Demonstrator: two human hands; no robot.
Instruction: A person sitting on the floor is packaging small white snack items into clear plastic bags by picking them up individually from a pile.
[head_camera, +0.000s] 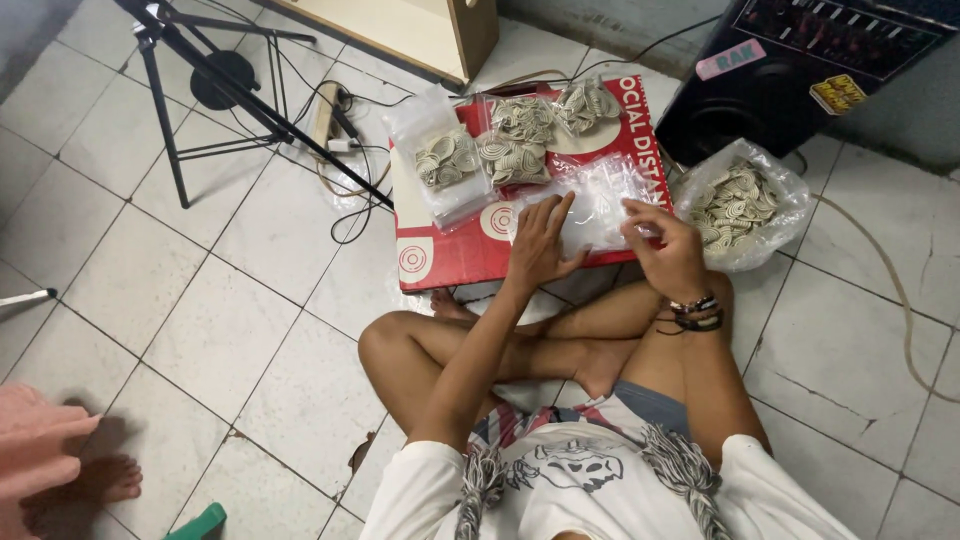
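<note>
Left hand (538, 243) lies flat on an empty clear bag (590, 205) on the red board (455, 255) — right hand (665, 250) pinches its edge. Three small packs (490, 150) filled; big bag (740, 200) of coils remains.

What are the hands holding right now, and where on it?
A clear plastic bag: the left hand presses flat on its near left part, and the right hand pinches its right edge.
</note>
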